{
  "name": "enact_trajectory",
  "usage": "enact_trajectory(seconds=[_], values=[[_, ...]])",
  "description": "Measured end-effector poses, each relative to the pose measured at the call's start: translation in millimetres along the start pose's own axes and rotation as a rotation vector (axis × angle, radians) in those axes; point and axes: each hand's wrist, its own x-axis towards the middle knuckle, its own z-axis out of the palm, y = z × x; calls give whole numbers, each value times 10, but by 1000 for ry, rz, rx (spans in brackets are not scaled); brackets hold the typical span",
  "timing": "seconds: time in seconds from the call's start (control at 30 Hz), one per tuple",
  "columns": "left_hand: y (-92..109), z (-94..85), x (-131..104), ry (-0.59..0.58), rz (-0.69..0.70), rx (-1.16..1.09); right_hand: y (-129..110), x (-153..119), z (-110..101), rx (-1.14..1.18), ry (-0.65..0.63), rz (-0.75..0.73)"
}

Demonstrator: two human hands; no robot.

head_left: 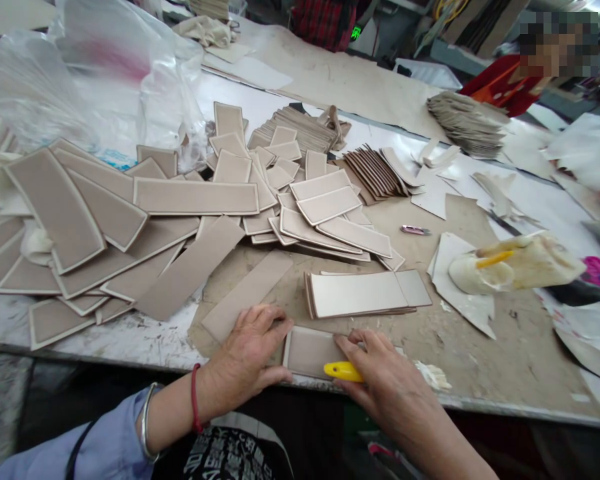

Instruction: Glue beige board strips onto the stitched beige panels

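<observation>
A small taupe panel with pale edges (pixel 310 353) lies at the table's front edge between my hands. My left hand (pixel 253 350) rests at its left end, fingertips and thumb on the border, with the fingers apart. Over the panel's right end, my right hand (pixel 380 367) is closed round a yellow-handled tool (pixel 344 371); the tool's far end is hidden under the hand. Just behind lies a short stack of pale rectangular pieces (pixel 357 293). A plain taupe strip (pixel 247 293) slants behind my left hand.
A big heap of edged panels (pixel 195 197) covers the left and centre. Clear plastic bags (pixel 105 80) lie behind it. Small snips (pixel 415 230), a glue-crusted container (pixel 520 263) and a dark ribbed stack (pixel 375 173) are to the right. A person in red (pixel 500 83) is across the table.
</observation>
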Motion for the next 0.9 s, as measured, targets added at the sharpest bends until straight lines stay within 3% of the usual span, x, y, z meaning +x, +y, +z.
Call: enact_trajectory(seconds=[0.6, 0.9], values=[[-50, 3, -8, 12, 97, 47, -26, -2, 79, 73, -4, 51], [-52, -3, -57, 95, 216, 50, -67, 29, 39, 101, -77, 127]])
